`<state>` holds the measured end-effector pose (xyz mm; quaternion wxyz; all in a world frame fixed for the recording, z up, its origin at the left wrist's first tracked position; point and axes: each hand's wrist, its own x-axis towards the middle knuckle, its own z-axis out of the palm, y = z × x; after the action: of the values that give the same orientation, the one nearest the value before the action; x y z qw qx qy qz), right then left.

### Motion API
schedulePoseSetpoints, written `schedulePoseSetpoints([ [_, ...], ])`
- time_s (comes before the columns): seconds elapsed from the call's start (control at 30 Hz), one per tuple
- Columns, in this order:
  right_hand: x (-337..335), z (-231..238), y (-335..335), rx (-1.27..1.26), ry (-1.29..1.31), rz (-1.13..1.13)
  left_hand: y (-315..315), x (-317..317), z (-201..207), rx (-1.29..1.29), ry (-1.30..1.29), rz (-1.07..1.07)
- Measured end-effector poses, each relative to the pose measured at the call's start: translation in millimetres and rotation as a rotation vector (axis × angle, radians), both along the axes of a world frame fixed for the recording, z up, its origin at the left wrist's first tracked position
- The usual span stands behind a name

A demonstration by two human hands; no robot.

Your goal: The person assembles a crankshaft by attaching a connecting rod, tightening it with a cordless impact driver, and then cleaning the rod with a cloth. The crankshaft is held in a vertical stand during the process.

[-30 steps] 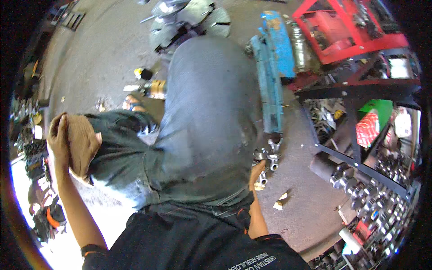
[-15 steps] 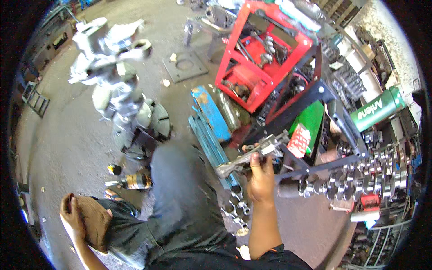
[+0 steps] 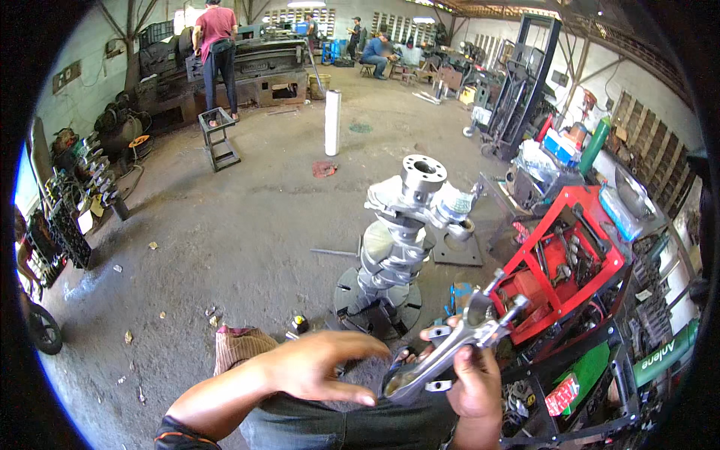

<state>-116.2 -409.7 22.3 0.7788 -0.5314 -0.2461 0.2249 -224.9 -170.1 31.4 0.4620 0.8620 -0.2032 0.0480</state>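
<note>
A grey, worn concrete floor (image 3: pixel 225 247) spreads across the workshop, with small scraps scattered at the near left. An upright crankshaft (image 3: pixel 397 251) stands on it in the middle, on a round slotted base. Farther off are a flat red patch (image 3: pixel 324 169), a white cylinder (image 3: pixel 332 124) and, to the left, a metal stand (image 3: pixel 225 159). At the far left, a person in a red shirt (image 3: pixel 217 30) faces a long dark machine (image 3: pixel 266 71). A red metal frame (image 3: pixel 585 291) holds parts on the right. Near the viewer, the right hand (image 3: pixel 476 386) has its grip closed around a connecting rod (image 3: pixel 442 358), raised and tilted; the left hand (image 3: pixel 319 367), its grip wide, is just beside the rod's lower end.
</note>
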Motion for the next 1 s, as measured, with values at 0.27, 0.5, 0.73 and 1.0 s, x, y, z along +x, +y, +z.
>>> schedulePoseSetpoints([
  [0.27,19,12,43,-0.305,-0.603,-0.039,-36,56,-57,-0.257,-0.093,-0.141],
  [0.5,66,30,62,-0.285,-0.540,-0.225,7,52,-78,-0.477,-0.155,0.068],
  [0.73,163,141,154,-0.595,-1.005,-0.347,38,70,-73,-0.583,-0.164,0.382],
  [1.0,206,158,220,-1.239,-1.106,-0.403,41,68,-74,-0.490,-0.073,0.444],
])
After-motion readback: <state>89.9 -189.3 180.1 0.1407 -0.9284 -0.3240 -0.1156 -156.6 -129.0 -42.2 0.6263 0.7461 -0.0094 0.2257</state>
